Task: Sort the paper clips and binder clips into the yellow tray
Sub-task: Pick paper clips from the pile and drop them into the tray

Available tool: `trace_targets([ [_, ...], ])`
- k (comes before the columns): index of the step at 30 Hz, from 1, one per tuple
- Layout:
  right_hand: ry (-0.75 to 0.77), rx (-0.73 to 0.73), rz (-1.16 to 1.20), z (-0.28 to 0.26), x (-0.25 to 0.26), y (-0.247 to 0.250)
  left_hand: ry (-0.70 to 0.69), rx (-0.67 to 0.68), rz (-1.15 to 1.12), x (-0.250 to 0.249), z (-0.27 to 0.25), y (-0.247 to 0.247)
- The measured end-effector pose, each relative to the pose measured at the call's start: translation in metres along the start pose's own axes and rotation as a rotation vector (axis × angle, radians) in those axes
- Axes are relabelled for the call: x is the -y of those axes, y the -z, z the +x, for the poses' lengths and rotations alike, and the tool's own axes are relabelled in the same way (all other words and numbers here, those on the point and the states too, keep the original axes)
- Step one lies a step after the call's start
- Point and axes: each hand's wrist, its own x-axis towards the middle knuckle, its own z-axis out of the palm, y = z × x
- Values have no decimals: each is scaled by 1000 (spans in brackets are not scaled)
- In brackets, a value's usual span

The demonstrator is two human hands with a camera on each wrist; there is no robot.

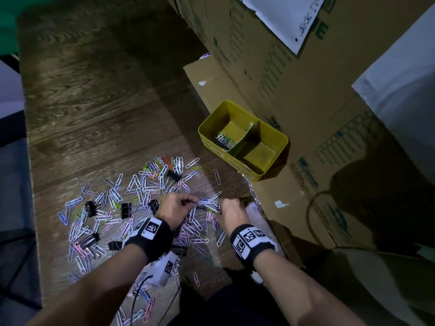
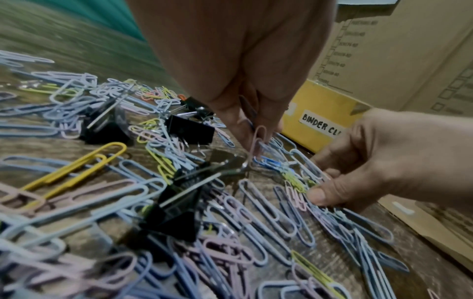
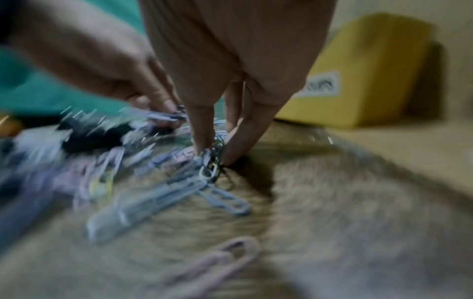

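While paper clips point(image 1: 141, 198) and black binder clips point(image 1: 126, 210) litter the table point(image 1: 94, 102), both hands pinch clips; the yellow tray point(image 1: 270, 135) sits beyond. Left wrist: left hand point(image 2: 240, 81) pinches a pink clip point(image 2: 258, 139). Right wrist: right hand point(image 3: 230, 70) grips a bunch point(image 3: 212, 161).

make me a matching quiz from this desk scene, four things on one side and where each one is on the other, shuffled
Things:
1. yellow tray
2. black binder clips
3. white label
4. left hand

Places or states:
A. scattered among the paper clips on the table
B. stuck on the tray's side
C. pinching paper clips beside the right hand
D. against the cardboard boxes, two compartments

Pairs: 1-D, 2-A, 3-B, 4-C
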Motion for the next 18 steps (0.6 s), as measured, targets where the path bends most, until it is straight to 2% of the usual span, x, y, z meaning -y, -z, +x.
trace_targets([
  [4, -113, -17, 307, 6, -13, -2, 32, 4, -133, 1, -1, 13],
  [11, -112, 44, 674, 5, -32, 11, 32, 2, -402, -15, -3, 47],
  [18, -33, -82, 1045, -17, -30, 41, -55, 77, -668, -72, 15, 88],
])
